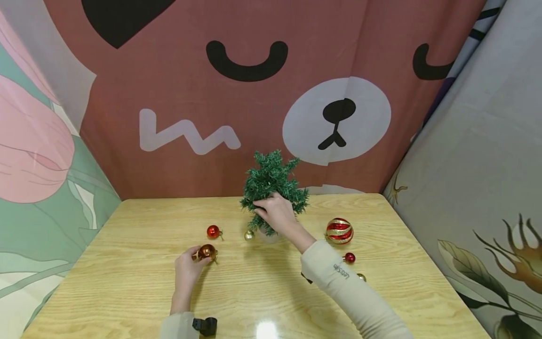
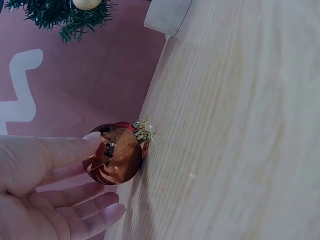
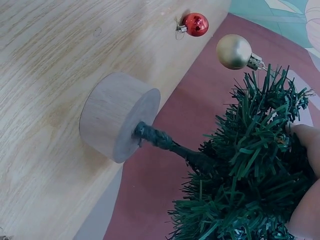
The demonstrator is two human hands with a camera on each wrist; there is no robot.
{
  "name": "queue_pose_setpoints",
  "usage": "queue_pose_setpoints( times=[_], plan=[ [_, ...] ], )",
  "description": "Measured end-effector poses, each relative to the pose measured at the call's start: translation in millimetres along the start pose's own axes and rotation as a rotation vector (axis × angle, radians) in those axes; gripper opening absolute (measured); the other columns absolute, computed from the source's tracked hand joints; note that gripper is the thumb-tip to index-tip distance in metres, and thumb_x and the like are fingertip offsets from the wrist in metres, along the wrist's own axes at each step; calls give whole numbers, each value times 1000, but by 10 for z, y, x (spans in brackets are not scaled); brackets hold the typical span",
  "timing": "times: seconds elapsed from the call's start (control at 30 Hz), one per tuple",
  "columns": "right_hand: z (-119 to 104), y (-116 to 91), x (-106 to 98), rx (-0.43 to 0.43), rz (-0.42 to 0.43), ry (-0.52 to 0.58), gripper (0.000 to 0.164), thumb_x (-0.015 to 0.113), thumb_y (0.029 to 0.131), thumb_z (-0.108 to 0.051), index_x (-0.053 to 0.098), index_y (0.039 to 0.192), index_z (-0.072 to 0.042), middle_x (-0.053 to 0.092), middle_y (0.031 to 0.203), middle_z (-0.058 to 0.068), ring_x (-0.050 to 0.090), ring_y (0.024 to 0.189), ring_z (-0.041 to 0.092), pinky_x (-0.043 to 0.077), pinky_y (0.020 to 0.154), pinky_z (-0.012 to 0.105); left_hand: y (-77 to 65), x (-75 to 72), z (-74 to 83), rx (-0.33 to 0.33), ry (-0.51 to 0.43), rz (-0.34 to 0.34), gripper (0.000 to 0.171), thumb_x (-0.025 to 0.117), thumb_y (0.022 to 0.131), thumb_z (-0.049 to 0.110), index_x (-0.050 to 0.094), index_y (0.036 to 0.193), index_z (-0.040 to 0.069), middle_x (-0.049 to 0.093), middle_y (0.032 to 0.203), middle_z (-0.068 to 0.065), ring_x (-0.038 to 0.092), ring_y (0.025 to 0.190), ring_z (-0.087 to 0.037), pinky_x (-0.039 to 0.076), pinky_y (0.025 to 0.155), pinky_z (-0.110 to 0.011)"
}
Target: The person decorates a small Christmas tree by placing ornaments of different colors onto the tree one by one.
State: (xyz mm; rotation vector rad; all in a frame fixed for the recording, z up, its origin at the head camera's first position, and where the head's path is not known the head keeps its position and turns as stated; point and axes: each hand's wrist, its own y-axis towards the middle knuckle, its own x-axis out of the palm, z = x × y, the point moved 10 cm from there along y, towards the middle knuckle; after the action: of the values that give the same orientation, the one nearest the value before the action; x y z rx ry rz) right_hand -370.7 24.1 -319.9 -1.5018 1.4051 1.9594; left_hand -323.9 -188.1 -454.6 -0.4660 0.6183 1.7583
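A small green artificial Christmas tree [image 1: 271,174] stands at the back middle of the table on a round pale base [image 3: 120,117]. My right hand [image 1: 277,214] grips the front of its foliage; in the right wrist view the greenery hides most of the fingertips. From a low branch on the left hangs a gold bauble [image 3: 234,52]. My left hand [image 1: 186,268] pinches a shiny copper-brown bauble [image 2: 117,160] between thumb and fingers, low over the table at front left. Just behind that one lies a red bauble [image 1: 213,231] with a thread loop.
Right of the tree, a large red-and-gold striped bauble [image 1: 339,230] lies on the wooden table [image 1: 127,263]. Closer to me are a small red bauble [image 1: 349,257] and a gold one [image 1: 361,277], partly hidden by my right sleeve. Patterned curtains [image 1: 254,103] border the table's back and sides.
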Motion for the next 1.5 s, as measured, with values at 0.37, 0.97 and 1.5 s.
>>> queue_pose_setpoints(
  times=[0.37, 0.97, 1.5],
  plan=[
    [-26, -3, -5, -17, 3, 41, 22, 62, 84, -26, 69, 104, -18, 68, 87, -5, 56, 79, 16, 41, 46, 20, 2, 2, -38, -12, 2, 18, 39, 68, 75, 1, 53, 106, -18, 54, 103, -34, 54, 91, -44, 46, 75, -47],
    [-13, -8, -7, -10, -9, 28, 23, 62, 85, -27, 69, 105, -19, 68, 89, -5, 56, 82, 17, 42, 47, 21, 23, 65, -74, -42, -34, 4, 41, 65, 77, 0, 49, 112, -16, 56, 98, -33, 58, 84, -39, 50, 68, -41],
    [-15, -4, 2, -7, -14, -26, 23, 61, 85, -28, 69, 105, -19, 68, 89, -5, 55, 80, 15, 43, 49, 20, 48, 114, -73, -13, -10, -19, 42, 66, 77, 2, 52, 114, -12, 56, 100, -31, 56, 77, -28, 47, 61, -35]
  ],
)
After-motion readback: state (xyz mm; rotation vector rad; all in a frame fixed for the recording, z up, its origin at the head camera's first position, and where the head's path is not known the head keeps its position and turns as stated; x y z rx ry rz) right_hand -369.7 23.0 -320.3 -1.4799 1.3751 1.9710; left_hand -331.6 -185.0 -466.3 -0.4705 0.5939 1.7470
